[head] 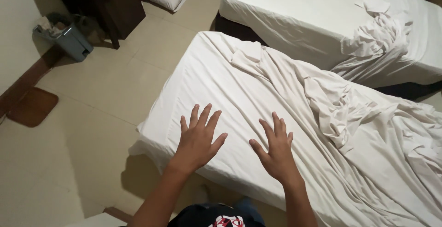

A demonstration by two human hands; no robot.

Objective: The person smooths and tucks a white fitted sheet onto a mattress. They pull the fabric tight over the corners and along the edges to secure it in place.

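Left hand (199, 139) and right hand (275, 148): fingers spread apart, palms down over white sheet (258, 93) near bed's (152, 137) near edge, holding nothing; crumpled folds toward far side.

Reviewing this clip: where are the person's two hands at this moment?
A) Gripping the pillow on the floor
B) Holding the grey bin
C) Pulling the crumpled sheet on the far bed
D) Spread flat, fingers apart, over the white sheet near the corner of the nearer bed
D: the left hand and the right hand are both open with fingers spread over the white sheet of the nearer bed, holding nothing.
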